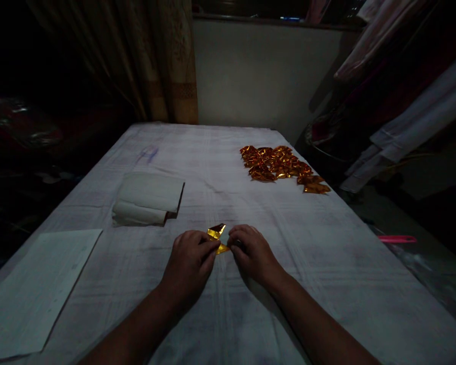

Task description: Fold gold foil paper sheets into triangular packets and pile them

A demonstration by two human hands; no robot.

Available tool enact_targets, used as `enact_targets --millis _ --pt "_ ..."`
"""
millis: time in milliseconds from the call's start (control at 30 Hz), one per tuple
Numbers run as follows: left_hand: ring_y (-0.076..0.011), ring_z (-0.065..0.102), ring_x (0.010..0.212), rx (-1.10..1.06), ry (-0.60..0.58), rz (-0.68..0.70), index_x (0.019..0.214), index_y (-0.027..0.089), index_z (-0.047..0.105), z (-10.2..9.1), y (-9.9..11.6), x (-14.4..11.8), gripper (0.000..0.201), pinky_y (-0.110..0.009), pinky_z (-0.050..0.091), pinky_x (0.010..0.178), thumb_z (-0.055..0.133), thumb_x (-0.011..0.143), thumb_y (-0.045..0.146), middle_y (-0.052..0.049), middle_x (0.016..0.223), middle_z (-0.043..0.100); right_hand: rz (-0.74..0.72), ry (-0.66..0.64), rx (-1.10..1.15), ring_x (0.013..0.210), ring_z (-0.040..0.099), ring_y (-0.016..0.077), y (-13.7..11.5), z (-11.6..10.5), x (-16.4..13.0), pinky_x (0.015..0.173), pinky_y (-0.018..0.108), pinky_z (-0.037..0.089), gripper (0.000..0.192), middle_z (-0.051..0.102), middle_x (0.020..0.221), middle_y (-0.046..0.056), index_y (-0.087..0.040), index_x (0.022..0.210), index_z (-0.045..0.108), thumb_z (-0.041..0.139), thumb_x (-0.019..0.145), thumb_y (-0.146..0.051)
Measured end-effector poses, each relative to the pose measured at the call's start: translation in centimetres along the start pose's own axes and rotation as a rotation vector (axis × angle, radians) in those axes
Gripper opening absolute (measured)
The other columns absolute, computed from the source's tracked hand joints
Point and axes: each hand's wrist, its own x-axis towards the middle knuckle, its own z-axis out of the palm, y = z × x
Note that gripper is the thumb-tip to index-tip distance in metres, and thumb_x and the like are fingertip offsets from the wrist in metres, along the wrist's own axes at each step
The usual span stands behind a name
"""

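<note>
Here are the fingertips, right in the middle; the left hand (pixel 192 253) has its thumb and forefinger pressed narrow on a shiny gold foil piece (pixel 215 232), pinching it just above the cloth; the right hand (pixel 251 251) comes in from the other side, thumb and fingertips drawn close together on the foil's lower right tip; a pointed flap of gold stands up between the two hands, catching the light, its finer folds too small to make out!

Outward we go, to the pale checked cloth (pixel 327 284) spread under everything; ahead of the left hand lies a folded whitish packet (pixel 148 195), a dark reddish edge peeping out at its right; nearer and farther left, a flat white sheet (pixel 41 284) rests by the cloth's edge; over on the far right, well apart from the hands, there's a glittering heap of foil pieces (pixel 273 163), crumpled-looking and overlapping, a couple trailing toward the near right; beyond the cloth's right side, low down, a bright pink strip (pixel 397 239); hanging garments (pixel 414 121) above it; a patterned curtain (pixel 167 61) and a plain wall (pixel 258 71) close off the back.
</note>
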Motion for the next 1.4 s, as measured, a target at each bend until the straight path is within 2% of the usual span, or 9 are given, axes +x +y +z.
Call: enact_targets --millis 100,200,333,433,567,700,1000,1200,1400 --pt "-0.0235 0.061 0.100 0.021 -0.005 0.032 0.113 0.027 0.072 -0.1 -0.2 -0.1 0.028 -0.044 0.044 0.090 0.061 0.090 0.014 -0.003 0.105 0.070 -0.038 0.065 0.080 0.101 0.064 0.0218 1.0 -0.8 0.0 0.088 0.038 0.050 0.024 0.070 0.103 0.005 -0.024 0.086 0.063 0.053 0.079 -0.004" --pt "-0.0231 0.061 0.100 0.039 0.016 0.054 0.116 0.026 0.068 -0.3 -0.5 -0.1 0.029 -0.043 0.043 0.090 0.057 0.093 0.012 -0.003 0.107 0.071 -0.023 0.156 0.011 0.104 0.064 0.0229 2.0 -1.8 0.1 0.090 0.039 0.050 0.032 0.070 0.108 0.006 -0.024 0.092 0.064 0.049 0.075 -0.002" --pt "-0.0223 0.062 0.091 0.081 0.019 0.054 0.100 0.022 0.067 -0.7 -1.2 0.3 0.011 -0.042 0.043 0.087 0.057 0.097 0.017 -0.003 0.096 0.071 -0.007 0.050 -0.125 0.098 0.064 0.0232 2.3 -2.5 0.2 0.086 0.037 0.048 0.041 0.071 0.102 0.006 -0.023 0.098 0.064 0.050 0.069 0.003" --pt "-0.0230 0.061 0.089 0.163 0.038 0.079 0.089 0.021 0.066 -1.1 -1.5 0.6 0.010 -0.041 0.044 0.085 0.059 0.097 0.021 -0.003 0.092 0.070 -0.031 -0.021 -0.160 0.094 0.063 0.0224 1.6 -2.5 0.2 0.082 0.036 0.046 0.035 0.071 0.099 0.005 -0.023 0.099 0.064 0.054 0.076 0.001" --pt "-0.0239 0.061 0.093 0.264 0.068 0.165 0.099 0.023 0.069 -1.0 -0.6 0.3 0.012 -0.042 0.047 0.086 0.058 0.097 0.019 -0.005 0.101 0.071 -0.030 -0.076 -0.155 0.090 0.062 0.0213 0.6 -2.3 0.2 0.080 0.035 0.043 0.022 0.069 0.096 0.003 -0.022 0.097 0.063 0.064 0.080 -0.007" --pt "-0.0247 0.062 0.096 0.237 0.042 0.233 0.108 0.020 0.068 -0.2 0.8 -0.3 0.017 -0.042 0.051 0.085 0.055 0.096 0.016 -0.007 0.104 0.070 -0.040 -0.098 -0.154 0.093 0.061 0.0217 0.1 -2.1 0.1 0.082 0.035 0.041 0.021 0.070 0.097 0.003 -0.023 0.097 0.063 0.066 0.081 -0.010" --pt "-0.0243 0.066 0.096 0.172 0.036 0.269 0.106 0.017 0.067 -0.1 0.9 0.0 0.018 -0.043 0.056 0.083 0.051 0.097 0.017 -0.009 0.108 0.070 -0.091 -0.049 -0.083 0.096 0.064 0.0212 0.6 -1.0 -0.1 0.083 0.035 0.043 0.040 0.072 0.103 0.003 -0.024 0.109 0.064 0.059 0.077 -0.001" --pt "-0.0229 0.064 0.098 0.108 -0.015 0.275 0.105 0.019 0.064 -0.6 0.5 0.2 0.015 -0.045 0.054 0.092 0.052 0.098 0.016 -0.007 0.108 0.069 -0.167 -0.008 -0.173 0.087 0.064 0.0197 1.3 -0.9 0.1 0.077 0.033 0.043 0.022 0.074 0.094 0.003 -0.026 0.105 0.070 0.065 0.089 -0.012" --pt "-0.0215 0.063 0.101 0.102 -0.098 0.271 0.115 0.023 0.063 -1.0 0.2 0.3 0.021 -0.051 0.046 0.105 0.049 0.100 0.018 -0.006 0.109 0.068 -0.259 0.029 -0.326 0.080 0.059 0.0177 1.7 -0.6 0.2 0.070 0.032 0.037 0.015 0.070 0.087 0.002 -0.029 0.099 0.076 0.072 0.088 -0.020"
